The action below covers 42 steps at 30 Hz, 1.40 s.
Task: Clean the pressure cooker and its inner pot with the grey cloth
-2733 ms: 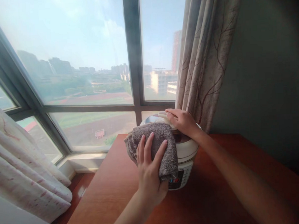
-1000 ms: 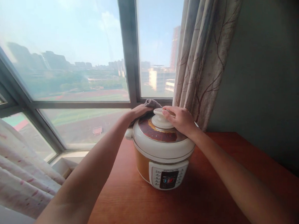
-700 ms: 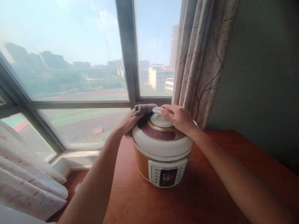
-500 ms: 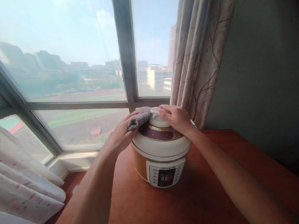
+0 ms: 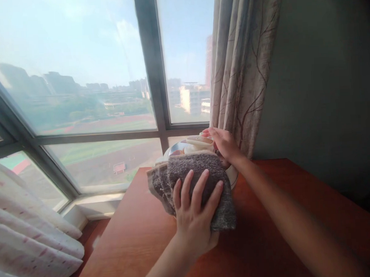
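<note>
My left hand [image 5: 196, 211], fingers spread, presses a dark grey towel [image 5: 199, 182] against the front of the white-topped rice cooker [image 5: 235, 178]. The towel hangs in folds and hides most of the cooker's body and its control panel. At the top, my right hand [image 5: 224, 145] is at the right side of the lid's pale handle [image 5: 200, 142], its fingers curled around the far edge; part of the grip is hidden. The cooker stands upright on the reddish-brown wooden table [image 5: 122, 247].
Large windows [image 5: 90, 77] with grey frames rise behind the table. A patterned curtain [image 5: 246, 70] hangs behind the cooker to the right, beside a dark wall [image 5: 320, 87]. Another pale curtain [image 5: 33, 239] hangs at the lower left, next to the white sill [image 5: 102, 205].
My left hand and the towel have moved from the cooker's upper left side down across its front, covering the panel. My right hand has shifted slightly to the handle's right side.
</note>
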Each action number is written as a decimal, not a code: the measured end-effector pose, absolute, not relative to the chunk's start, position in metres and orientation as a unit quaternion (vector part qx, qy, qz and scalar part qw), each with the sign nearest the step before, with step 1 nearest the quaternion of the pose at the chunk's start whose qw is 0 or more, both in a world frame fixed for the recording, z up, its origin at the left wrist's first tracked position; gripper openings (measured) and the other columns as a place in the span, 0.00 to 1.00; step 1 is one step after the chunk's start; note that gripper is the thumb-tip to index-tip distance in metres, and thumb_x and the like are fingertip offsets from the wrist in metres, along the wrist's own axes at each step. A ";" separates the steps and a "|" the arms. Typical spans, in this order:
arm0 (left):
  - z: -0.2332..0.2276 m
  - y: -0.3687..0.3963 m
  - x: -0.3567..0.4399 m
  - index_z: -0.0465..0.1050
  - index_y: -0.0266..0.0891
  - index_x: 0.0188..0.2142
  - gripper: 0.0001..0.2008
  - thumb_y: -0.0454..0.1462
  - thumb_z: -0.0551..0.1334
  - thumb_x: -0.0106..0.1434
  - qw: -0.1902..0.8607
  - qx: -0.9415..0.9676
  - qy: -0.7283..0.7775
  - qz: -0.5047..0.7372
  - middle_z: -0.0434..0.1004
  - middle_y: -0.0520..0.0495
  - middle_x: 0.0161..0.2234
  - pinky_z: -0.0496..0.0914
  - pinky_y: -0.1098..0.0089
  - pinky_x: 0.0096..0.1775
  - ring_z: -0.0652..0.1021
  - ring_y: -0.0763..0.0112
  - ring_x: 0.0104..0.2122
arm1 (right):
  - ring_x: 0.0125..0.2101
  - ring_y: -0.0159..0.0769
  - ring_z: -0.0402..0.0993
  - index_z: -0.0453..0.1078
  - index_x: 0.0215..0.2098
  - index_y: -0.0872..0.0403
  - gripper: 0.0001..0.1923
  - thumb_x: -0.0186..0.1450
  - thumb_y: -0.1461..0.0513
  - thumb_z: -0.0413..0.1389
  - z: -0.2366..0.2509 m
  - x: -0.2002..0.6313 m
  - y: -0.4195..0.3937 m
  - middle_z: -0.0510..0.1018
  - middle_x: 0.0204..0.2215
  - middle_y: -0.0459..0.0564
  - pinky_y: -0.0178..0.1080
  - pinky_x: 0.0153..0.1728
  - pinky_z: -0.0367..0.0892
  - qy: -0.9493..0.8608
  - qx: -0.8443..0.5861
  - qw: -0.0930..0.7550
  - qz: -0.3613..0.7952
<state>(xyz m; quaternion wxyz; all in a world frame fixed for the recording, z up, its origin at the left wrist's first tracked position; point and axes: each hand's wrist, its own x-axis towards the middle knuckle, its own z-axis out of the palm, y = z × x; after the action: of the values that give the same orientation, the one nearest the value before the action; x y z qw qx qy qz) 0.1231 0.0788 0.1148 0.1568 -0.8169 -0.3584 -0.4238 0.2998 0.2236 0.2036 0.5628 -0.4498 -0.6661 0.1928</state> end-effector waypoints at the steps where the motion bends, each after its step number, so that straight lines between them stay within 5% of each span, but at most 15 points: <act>1: 0.117 0.080 0.127 0.61 0.52 0.68 0.38 0.47 0.61 0.57 0.183 -0.832 -0.340 -0.398 0.54 0.47 0.72 0.42 0.44 0.68 0.53 0.42 0.70 | 0.30 0.37 0.78 0.78 0.40 0.53 0.28 0.68 0.41 0.49 0.203 0.301 0.226 0.85 0.39 0.51 0.36 0.29 0.70 -0.650 -0.443 0.575 0.224; 7: 0.133 0.093 0.125 0.65 0.46 0.66 0.37 0.46 0.63 0.57 0.238 -0.878 -0.254 -0.329 0.57 0.45 0.71 0.43 0.48 0.68 0.59 0.48 0.68 | 0.15 0.26 0.57 0.77 0.35 0.54 0.30 0.60 0.37 0.56 0.203 0.308 0.231 0.84 0.32 0.53 0.33 0.17 0.53 -0.565 -0.399 0.633 0.348; 14: 0.139 0.119 0.086 0.64 0.43 0.67 0.37 0.50 0.59 0.59 0.205 -0.861 -0.247 -0.395 0.65 0.42 0.67 0.52 0.51 0.67 0.65 0.48 0.65 | 0.16 0.26 0.57 0.78 0.34 0.55 0.25 0.61 0.42 0.56 0.201 0.304 0.226 0.84 0.32 0.53 0.33 0.17 0.52 -0.548 -0.388 0.660 0.337; 23: 0.154 0.176 0.037 0.65 0.40 0.64 0.29 0.39 0.60 0.63 0.076 -0.809 -0.323 -0.485 0.71 0.39 0.62 0.65 0.53 0.63 0.71 0.53 0.62 | 0.17 0.27 0.58 0.78 0.33 0.55 0.23 0.62 0.45 0.55 0.201 0.302 0.225 0.83 0.29 0.52 0.33 0.18 0.53 -0.554 -0.384 0.666 0.319; 32: 0.171 0.216 0.030 0.76 0.39 0.56 0.25 0.49 0.53 0.69 -0.012 -0.743 -0.527 -0.413 0.81 0.42 0.52 0.73 0.59 0.53 0.79 0.50 0.52 | 0.17 0.27 0.57 0.78 0.33 0.55 0.19 0.60 0.49 0.55 0.202 0.301 0.223 0.83 0.30 0.52 0.33 0.17 0.52 -0.533 -0.392 0.679 0.319; 42: 0.146 0.154 0.063 0.69 0.41 0.62 0.29 0.48 0.52 0.66 0.083 -0.747 -0.426 -0.503 0.66 0.41 0.66 0.59 0.50 0.65 0.67 0.50 0.64 | 0.18 0.28 0.57 0.77 0.33 0.55 0.19 0.60 0.49 0.55 0.204 0.299 0.218 0.83 0.31 0.53 0.32 0.17 0.51 -0.525 -0.398 0.683 0.317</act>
<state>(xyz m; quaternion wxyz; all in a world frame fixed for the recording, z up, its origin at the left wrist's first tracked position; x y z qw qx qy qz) 0.0628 0.1540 0.1463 0.0830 -0.7469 -0.4264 -0.5034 0.2992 0.2184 0.2042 0.6826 -0.3976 -0.5245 0.3175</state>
